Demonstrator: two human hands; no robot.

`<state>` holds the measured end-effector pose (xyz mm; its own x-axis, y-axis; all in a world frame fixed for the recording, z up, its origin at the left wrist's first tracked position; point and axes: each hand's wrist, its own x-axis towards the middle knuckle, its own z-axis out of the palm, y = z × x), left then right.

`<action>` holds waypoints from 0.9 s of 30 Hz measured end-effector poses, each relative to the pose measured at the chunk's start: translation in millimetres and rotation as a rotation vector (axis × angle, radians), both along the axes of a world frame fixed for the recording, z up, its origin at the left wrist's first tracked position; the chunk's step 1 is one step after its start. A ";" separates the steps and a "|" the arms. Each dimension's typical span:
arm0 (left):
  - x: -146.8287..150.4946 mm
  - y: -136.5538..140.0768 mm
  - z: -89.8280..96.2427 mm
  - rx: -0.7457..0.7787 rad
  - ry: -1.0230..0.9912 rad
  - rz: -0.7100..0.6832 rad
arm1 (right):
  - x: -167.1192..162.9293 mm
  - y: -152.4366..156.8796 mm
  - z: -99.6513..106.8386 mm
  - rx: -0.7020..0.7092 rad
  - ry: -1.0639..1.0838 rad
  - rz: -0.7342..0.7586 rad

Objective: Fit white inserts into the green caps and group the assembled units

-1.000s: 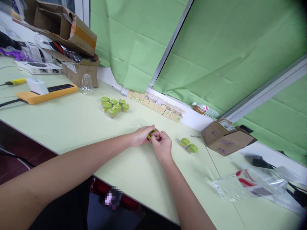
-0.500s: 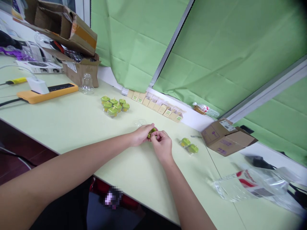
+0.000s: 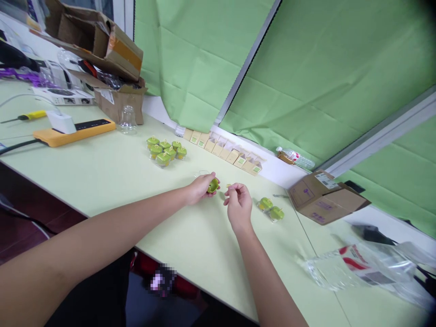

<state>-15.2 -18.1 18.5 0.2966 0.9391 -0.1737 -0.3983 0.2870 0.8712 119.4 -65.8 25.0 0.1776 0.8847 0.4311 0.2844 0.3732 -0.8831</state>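
My left hand is wrapped round a small green lid, whose hollow underside shows. A little to its right, my right hand pinches a tiny yellowish piece between thumb and fingertips; its exact kind is too small to tell. Just behind the left hand lies a clear plastic piece, partly hidden. Several small clear containers with green lids stand grouped to the left on the table. Two more green-lidded containers stand side by side to the right of my right hand.
Small open cardboard boxes line the wall. An orange power strip, a clear plastic cup and stacked cartons are at left. On the right are a carton, a clear plastic bag and a bottle.
My right hand has moved right, away from the green lid, with the yellowish piece in its fingertips. The lid's hollow side now shows in my left hand. The view has shifted slightly.
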 end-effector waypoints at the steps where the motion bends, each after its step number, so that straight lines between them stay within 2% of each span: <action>1: -0.2 -0.3 0.1 0.008 -0.005 -0.016 | 0.8 0.6 0.4 -0.014 0.041 0.001; 6: 0.5 -2.8 1.4 0.042 0.023 -0.044 | 2.6 4.2 1.0 -0.052 0.179 0.064; 15: -0.8 -1.6 0.3 0.041 0.026 -0.055 | 7.2 8.6 0.3 -0.063 0.241 0.011; 27: -0.5 1.0 -2.2 0.042 0.057 -0.060 | 11.7 13.0 -6.0 -0.125 0.190 0.015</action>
<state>-15.7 -17.2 16.3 0.3434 0.9268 -0.1523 -0.3312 0.2712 0.9037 131.1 -52.8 18.9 0.2315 0.9323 0.2778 0.1035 0.2604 -0.9599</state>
